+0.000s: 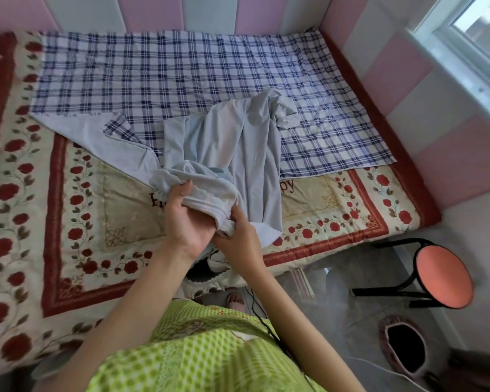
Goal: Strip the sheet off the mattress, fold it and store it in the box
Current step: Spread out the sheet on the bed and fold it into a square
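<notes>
Items counted: one plaid sheet (181,75); one floral mattress (26,193); two hands, left hand (187,219) and right hand (238,236); one stool (443,274), near right; one window (481,21), far right.

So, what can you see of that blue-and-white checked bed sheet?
The blue-and-white checked bed sheet looks like thin woven cotton, plaid on top and plain pale grey-blue underneath. Its far part lies fairly flat on the rose-patterned quilted mattress; its near part is folded back, underside up, wrinkled and bunched. The left hand grips the gathered bunch and the right hand pinches its edge beside it.
</notes>
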{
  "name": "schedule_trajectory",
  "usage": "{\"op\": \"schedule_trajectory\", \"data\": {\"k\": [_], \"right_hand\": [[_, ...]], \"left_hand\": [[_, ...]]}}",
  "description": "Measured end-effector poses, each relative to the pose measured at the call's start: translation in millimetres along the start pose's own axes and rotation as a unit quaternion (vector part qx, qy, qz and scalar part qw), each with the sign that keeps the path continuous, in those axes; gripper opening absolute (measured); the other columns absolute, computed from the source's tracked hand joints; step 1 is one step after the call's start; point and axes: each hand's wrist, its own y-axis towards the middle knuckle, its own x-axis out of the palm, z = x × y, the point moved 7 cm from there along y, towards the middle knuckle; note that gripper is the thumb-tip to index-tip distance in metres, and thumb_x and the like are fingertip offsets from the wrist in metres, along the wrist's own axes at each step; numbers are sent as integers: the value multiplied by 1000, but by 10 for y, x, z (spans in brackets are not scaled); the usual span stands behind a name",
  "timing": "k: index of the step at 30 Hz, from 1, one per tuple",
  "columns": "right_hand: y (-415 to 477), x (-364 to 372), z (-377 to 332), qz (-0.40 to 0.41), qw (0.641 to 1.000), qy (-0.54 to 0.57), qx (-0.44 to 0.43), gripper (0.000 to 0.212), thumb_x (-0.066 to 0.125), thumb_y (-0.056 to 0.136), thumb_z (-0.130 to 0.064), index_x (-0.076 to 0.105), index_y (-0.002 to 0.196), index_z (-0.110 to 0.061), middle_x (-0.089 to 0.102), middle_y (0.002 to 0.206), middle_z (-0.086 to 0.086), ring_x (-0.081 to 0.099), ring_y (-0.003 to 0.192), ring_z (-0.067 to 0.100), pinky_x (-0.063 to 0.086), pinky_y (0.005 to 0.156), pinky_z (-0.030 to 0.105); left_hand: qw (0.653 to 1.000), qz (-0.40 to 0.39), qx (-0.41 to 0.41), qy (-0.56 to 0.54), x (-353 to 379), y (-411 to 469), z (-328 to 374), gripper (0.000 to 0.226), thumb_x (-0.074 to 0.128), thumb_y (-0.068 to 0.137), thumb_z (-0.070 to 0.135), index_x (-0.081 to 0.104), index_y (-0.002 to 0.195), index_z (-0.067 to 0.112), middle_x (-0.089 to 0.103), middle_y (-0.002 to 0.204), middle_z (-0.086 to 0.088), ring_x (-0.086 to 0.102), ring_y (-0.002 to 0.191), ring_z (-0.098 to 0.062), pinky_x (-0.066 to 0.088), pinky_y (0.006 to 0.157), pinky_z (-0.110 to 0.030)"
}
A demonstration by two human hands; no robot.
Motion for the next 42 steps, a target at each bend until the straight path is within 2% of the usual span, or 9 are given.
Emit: {"op": "schedule_trajectory", "data": {"k": [8, 12, 18, 23, 26, 29, 32, 38, 42], "right_hand": [[-236, -551, -126, 286, 921, -120, -238, 39, 66, 64, 9, 51, 87, -19, 58, 64, -2, 44, 57, 5, 35, 42, 23], [-278, -802, -276, 349, 867, -92, -344, 31, 67, 78, 5, 44, 76, -16, 50, 55, 5, 36, 51, 7, 29, 37, 27], [-302, -860, -411, 349, 826, -136, -421, 26, 64, 89, -13, 44, 73, -15, 51, 52, 6, 36, 51, 8, 25, 38, 24], [-286, -892, -401, 335, 817, -173, -437, 29, 49, 96, -7, 38, 70, -15, 48, 50, 6, 35, 48, 12, 24, 34, 27], [-237, -851, -396, 326, 815, -196, -438, 31, 47, 95, -5, 35, 69, -15, 46, 49, 5, 34, 43, 14, 22, 34, 26], [-201, -794, -435, 316, 812, -200, -447, 32, 46, 99, -11, 36, 68, -15, 45, 48, 4, 33, 42, 14, 20, 36, 25], [-175, -715, -461, 290, 816, -196, -461, 31, 50, 97, -13, 39, 68, -14, 46, 49, 4, 36, 41, 15, 22, 35, 26], [-115, -613, -443, 254, 830, -213, -448, 40, 65, 72, 14, 37, 69, -14, 45, 52, 4, 31, 47, 12, 16, 45, 20], [-172, -750, -414, 303, 850, -130, -411, 26, 52, 92, -5, 42, 71, -16, 47, 54, 2, 34, 45, 11, 23, 36, 27]], "left_hand": [[964, 9, 129, 234, -173, 38, 485, 29, 59, 74, 23, 62, 103, 22, 66, 94, 0, 61, 92, -20, 49, 85, -37], [928, -6, 55, 369, -464, -74, 522, 84, 82, 51, 58, 52, 121, 22, 61, 118, -4, 58, 113, -21, 49, 97, -34], [829, 99, 121, 537, -618, -159, 610, 47, 76, 73, 3, 50, 93, 35, 64, 85, 16, 60, 81, 12, 50, 71, -8], [781, 298, 220, 504, -1061, -86, 1064, 18, 59, 84, 8, 58, 98, 17, 60, 96, -1, 57, 86, -13, 50, 80, -36], [698, 342, 182, 602, -1193, -95, 1143, 60, 73, 74, 21, 46, 125, 5, 53, 123, -15, 53, 111, -28, 46, 95, -45], [560, 215, 208, 772, -939, -120, 945, 82, 78, 68, 15, 37, 138, 10, 32, 144, -14, 26, 136, -28, 13, 113, -51], [604, 32, 168, 779, -692, -210, 489, 84, 74, 62, 37, 38, 138, 26, 26, 150, 4, 9, 143, -14, -6, 115, -53], [645, -67, 270, 711, -361, -343, 133, 16, 61, 83, 29, 59, 87, 14, 57, 84, 10, 55, 80, -9, 50, 72, -38], [494, -80, 460, 734, -116, -563, 155, 11, 52, 96, 19, 54, 90, 10, 49, 89, 1, 51, 77, -16, 44, 66, -20]]}}
